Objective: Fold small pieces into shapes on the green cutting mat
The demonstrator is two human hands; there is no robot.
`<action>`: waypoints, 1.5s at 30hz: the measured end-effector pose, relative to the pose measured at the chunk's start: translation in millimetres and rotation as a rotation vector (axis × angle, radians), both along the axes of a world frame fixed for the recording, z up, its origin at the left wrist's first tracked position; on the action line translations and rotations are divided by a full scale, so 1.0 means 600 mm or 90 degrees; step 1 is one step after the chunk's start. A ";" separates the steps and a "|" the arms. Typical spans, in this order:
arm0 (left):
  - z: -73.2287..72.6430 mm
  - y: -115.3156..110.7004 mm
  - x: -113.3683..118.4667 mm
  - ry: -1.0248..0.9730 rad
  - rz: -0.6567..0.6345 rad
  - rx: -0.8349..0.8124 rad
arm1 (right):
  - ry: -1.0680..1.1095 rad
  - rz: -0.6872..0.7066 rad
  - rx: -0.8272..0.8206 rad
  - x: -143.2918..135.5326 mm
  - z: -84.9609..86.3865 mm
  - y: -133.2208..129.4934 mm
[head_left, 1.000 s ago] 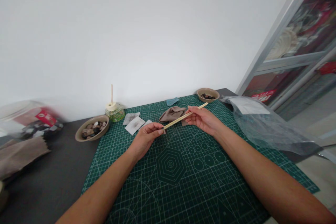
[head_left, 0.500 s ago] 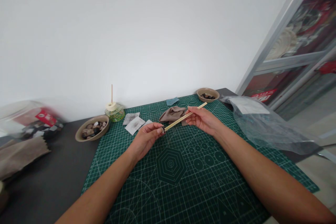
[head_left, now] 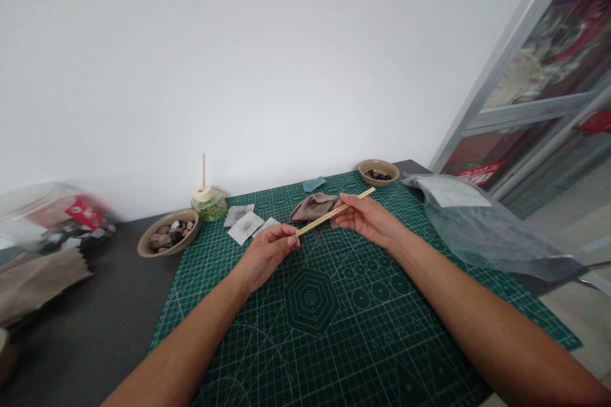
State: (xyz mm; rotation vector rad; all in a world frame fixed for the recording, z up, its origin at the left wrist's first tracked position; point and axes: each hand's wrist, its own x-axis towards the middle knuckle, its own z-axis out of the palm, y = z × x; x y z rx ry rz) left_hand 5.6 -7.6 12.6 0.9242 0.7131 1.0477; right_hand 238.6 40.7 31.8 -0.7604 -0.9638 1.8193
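Note:
My right hand (head_left: 365, 219) is closed around a pair of pale wooden chopsticks (head_left: 319, 220), whose upper end sticks out to the right. Their lower tips reach the fingertips of my left hand (head_left: 272, 251). That hand pinches a small dark stone (head_left: 300, 241), mostly covered by thumb and fingers. The tips lie at the top of the stone; whether they touch it I cannot tell. Behind the chopsticks lies a crumpled brown cloth (head_left: 312, 206). Both hands are above the green cutting mat (head_left: 353, 356).
A bowl of mixed stones (head_left: 167, 251) stands at left, beside a glass diffuser jar (head_left: 210, 206). White papers with dark smudges (head_left: 245, 227) and a blue scrap (head_left: 314, 184) lie behind. Another bowl (head_left: 379, 181) holds dark stones. A clear plastic bag (head_left: 477, 235) covers the mat's right edge.
The chopsticks' lower tips have shifted slightly left and up, over the stone's top. The dark stone now shows lower at my left fingertips. My arms have barely moved.

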 end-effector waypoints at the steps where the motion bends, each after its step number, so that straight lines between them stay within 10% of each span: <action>1: 0.000 0.000 0.000 -0.004 -0.001 0.002 | 0.005 -0.004 0.000 0.000 0.000 0.000; 45: -0.003 0.005 -0.003 -0.031 0.034 0.000 | -0.033 0.018 0.117 0.014 0.009 -0.002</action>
